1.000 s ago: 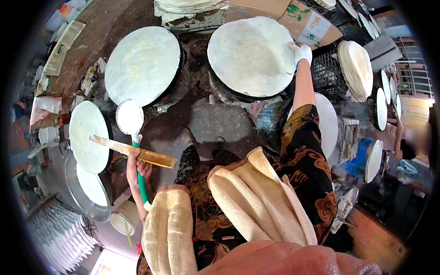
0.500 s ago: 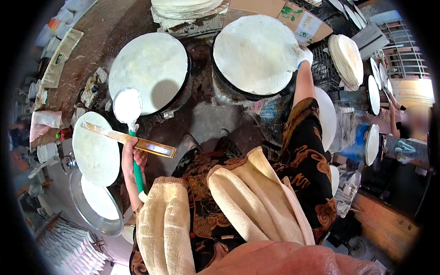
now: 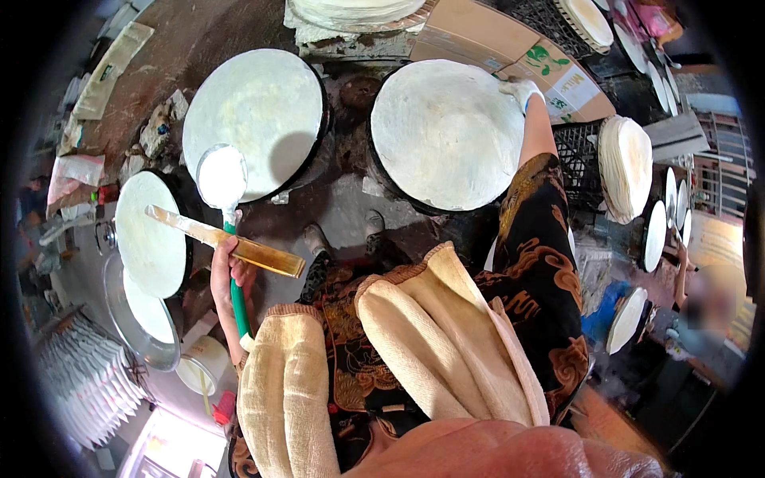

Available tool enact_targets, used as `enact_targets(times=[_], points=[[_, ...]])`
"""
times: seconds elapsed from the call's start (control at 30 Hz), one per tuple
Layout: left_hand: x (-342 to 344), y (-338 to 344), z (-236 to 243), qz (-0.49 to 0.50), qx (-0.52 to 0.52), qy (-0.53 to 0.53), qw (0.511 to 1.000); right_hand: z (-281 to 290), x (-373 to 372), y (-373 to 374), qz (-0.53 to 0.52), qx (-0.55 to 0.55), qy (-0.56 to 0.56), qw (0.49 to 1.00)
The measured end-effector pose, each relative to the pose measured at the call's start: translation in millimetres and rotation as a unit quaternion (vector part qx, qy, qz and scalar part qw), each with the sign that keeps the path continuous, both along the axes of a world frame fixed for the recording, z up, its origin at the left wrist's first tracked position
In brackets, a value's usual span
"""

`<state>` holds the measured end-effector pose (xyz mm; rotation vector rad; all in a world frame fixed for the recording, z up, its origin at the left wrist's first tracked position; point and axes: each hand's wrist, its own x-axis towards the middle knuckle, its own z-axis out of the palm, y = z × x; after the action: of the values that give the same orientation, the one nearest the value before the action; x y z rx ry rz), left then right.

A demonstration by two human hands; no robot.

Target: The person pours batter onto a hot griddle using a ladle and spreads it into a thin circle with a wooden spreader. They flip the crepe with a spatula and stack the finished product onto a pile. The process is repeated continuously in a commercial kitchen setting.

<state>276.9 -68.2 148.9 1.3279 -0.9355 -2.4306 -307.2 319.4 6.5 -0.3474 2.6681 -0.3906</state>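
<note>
My left hand (image 3: 233, 264) is closed round the green handle of a ladle (image 3: 222, 177) with white batter in its bowl. The same hand grips a flat, batter-smeared spreader (image 3: 253, 253) that lies across the handle. The ladle hangs over the near edge of the left round griddle (image 3: 247, 99), which is coated pale white. At the far right rim of the right griddle is my right hand (image 3: 523, 93), in a white glove. Its fingers are drawn together at the edge of a thin white pancake (image 3: 442, 135); what they hold is too small to make out.
A third white-coated griddle (image 3: 150, 235) stands at left, beside a metal basin (image 3: 151, 331) and a bucket (image 3: 203, 366). Right of my arm, a pancake stack (image 3: 624, 169) adjoins a black crate (image 3: 577, 151). Cardboard (image 3: 558, 72) lies behind. Another person's arm (image 3: 682, 271) shows far right.
My right hand has moved along the right griddle's rim, from its right side toward its far side. The view has turned. My left hand still holds the ladle and spreader.
</note>
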Motion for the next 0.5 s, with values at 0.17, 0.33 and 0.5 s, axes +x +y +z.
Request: enact_targets(times=[0.17, 0.33, 0.5], points=[[-2.8, 13.0, -8.3, 0.034, 0.045, 0.027, 0.998, 14.9, -15.6, -95.1, 0.146, 0.077, 0.009, 0.986], [-14.1, 26.4, 0.9, 0.047, -0.004, -0.006, 0.999, 23.9, -10.6, -126.2, 0.228, 0.144, 0.028, 0.963], [-21.1, 20.6, 0.5, 0.027, -0.028, 0.0, 0.999, 84.5, 14.4, -82.4, 0.221, -0.076, 0.008, 0.972]])
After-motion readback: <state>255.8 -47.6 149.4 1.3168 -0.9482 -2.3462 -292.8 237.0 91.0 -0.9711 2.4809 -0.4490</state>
